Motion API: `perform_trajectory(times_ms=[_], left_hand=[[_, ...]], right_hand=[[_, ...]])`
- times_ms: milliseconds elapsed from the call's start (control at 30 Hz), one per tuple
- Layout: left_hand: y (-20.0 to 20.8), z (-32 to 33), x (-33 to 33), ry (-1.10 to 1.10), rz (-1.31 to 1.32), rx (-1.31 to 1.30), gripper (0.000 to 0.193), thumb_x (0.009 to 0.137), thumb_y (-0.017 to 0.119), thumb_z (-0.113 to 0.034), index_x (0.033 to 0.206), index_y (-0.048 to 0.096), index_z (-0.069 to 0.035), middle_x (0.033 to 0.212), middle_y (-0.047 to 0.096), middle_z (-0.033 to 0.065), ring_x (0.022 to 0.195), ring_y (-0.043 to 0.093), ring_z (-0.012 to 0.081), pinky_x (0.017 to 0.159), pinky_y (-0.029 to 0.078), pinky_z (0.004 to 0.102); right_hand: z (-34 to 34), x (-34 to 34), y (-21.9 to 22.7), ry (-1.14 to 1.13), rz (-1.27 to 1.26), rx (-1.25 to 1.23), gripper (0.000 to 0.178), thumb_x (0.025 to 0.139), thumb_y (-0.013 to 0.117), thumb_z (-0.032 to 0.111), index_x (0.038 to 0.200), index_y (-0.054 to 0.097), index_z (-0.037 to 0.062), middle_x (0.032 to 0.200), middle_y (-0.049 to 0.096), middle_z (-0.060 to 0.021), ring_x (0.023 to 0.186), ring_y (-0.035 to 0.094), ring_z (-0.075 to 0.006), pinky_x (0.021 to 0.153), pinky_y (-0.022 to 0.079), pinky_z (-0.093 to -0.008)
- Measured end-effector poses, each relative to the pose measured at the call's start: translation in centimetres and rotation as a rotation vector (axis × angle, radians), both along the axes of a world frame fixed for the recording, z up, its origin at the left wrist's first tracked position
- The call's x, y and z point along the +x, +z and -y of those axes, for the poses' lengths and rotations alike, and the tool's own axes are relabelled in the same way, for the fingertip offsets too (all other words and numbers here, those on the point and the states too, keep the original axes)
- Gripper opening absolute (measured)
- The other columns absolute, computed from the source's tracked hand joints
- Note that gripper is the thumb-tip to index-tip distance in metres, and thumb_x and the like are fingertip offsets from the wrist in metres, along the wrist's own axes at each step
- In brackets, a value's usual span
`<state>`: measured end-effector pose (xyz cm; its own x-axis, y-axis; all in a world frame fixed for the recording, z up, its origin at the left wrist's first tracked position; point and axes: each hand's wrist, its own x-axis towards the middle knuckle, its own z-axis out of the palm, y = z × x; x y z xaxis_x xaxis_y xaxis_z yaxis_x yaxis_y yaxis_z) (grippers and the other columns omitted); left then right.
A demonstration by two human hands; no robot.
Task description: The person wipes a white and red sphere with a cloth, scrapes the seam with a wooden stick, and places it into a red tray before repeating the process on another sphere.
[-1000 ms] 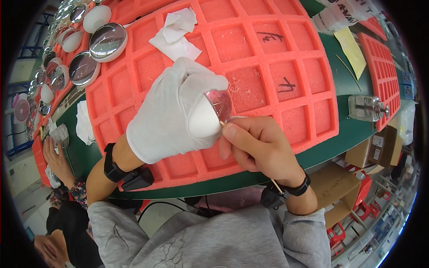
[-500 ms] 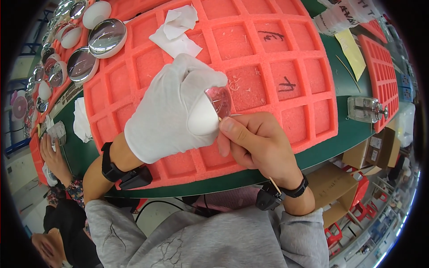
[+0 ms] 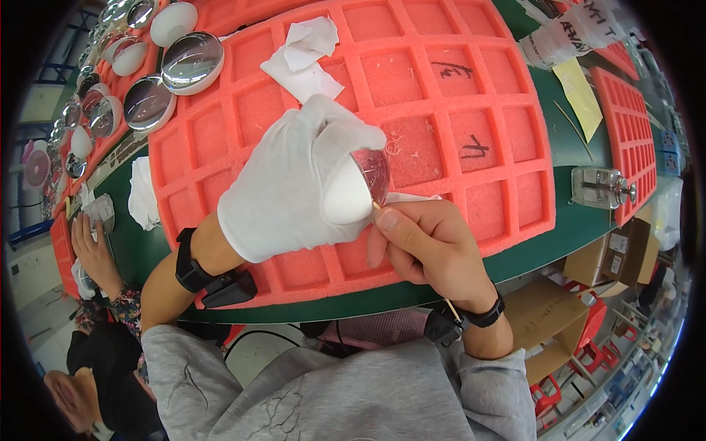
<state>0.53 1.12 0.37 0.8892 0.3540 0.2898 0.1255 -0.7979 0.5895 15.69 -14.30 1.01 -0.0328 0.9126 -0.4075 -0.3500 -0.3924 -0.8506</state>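
Note:
My left hand (image 3: 283, 191), in a white glove, is closed round a round lens (image 3: 348, 195) with a white frosted side and a clear, shiny face turned to the right. My bare right hand (image 3: 434, 250) pinches a thin wooden stick (image 3: 451, 309) between thumb and forefinger. One end of the stick meets the lens's edge, and the other juts out past my wrist. Behind my right knuckles shows a white strip of tissue or cloth (image 3: 414, 197); whether my fingers hold it I cannot tell. Both hands are above a red foam tray (image 3: 448, 103) with square pockets.
Crumpled white tissue (image 3: 305, 62) lies on the tray. Large lenses (image 3: 193, 62) crowd the left. A glass dispenser bottle (image 3: 599, 187), a yellow paper (image 3: 579, 95) and a thin stick (image 3: 573, 131) sit right on the green table (image 3: 555, 158). A co-worker's hand (image 3: 95, 253) is far left.
The lens and both hands have shifted slightly right and down in the view, with the grip unchanged. A white strip now shows behind my right knuckles.

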Motion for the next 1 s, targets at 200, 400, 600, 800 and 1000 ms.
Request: perform_trajectory(times_ms=[200, 400, 600, 800, 1000], left_hand=[[-0.24, 0.18, 0.11, -0.004, 0.003, 0.023, 0.065, 0.061, 0.082, -0.018, 0.121, 0.056, -0.014, 0.105, 0.053, 0.0128, 0.092, 0.055, 0.033, 0.077, 0.046, 0.042], [-0.24, 0.41, -0.03, 0.006, 0.013, 0.045, 0.069, 0.059, 0.087, -0.015, 0.121, 0.056, -0.011, 0.112, 0.056, 0.0129, 0.099, 0.057, 0.0333, 0.084, 0.049, 0.041], [-0.31, -0.07, 0.08, 0.013, 0.014, 0.024, 0.064, 0.062, 0.082, -0.018, 0.12, 0.056, -0.014, 0.104, 0.052, 0.0124, 0.092, 0.055, 0.0332, 0.077, 0.046, 0.0421], [-0.09, 0.16, -0.14, 0.013, 0.009, -0.021, 0.062, 0.063, 0.082, -0.018, 0.12, 0.057, -0.014, 0.106, 0.052, 0.0129, 0.091, 0.055, 0.0336, 0.077, 0.046, 0.0432], [-0.3, 0.31, 0.08, 0.028, 0.021, 0.011, 0.062, 0.063, 0.081, -0.018, 0.12, 0.057, -0.014, 0.105, 0.052, 0.0132, 0.092, 0.055, 0.0343, 0.078, 0.046, 0.0442]], right_hand=[[-0.43, 0.2, 0.21, 0.044, -0.009, -0.03, 0.051, 0.109, 0.046, 0.03, 0.073, 0.063, -0.0018, 0.047, 0.043, 0.002, 0.041, 0.031, -0.0044, 0.044, 0.024, -0.0242], [-0.85, 0.0, 0.51, 0.026, -0.014, -0.071, 0.053, 0.109, 0.046, 0.031, 0.07, 0.062, -0.0007, 0.047, 0.044, 0.0014, 0.041, 0.031, -0.0049, 0.043, 0.024, -0.0245], [-0.37, 0.15, 0.04, 0.004, 0.003, -0.012, 0.054, 0.109, 0.045, 0.032, 0.069, 0.061, -0.0004, 0.047, 0.044, 0.0007, 0.041, 0.031, -0.0053, 0.043, 0.024, -0.025], [-0.24, 0.3, 0.26, 0.034, -0.003, -0.03, 0.054, 0.109, 0.045, 0.031, 0.069, 0.059, -0.0002, 0.048, 0.043, 0.0009, 0.041, 0.031, -0.0053, 0.043, 0.023, -0.0251], [-0.98, 0.28, 0.7, 0.038, -0.061, -0.082, 0.054, 0.109, 0.045, 0.031, 0.067, 0.057, 0.0009, 0.05, 0.042, 0.0008, 0.041, 0.03, -0.0055, 0.042, 0.022, -0.0251]])
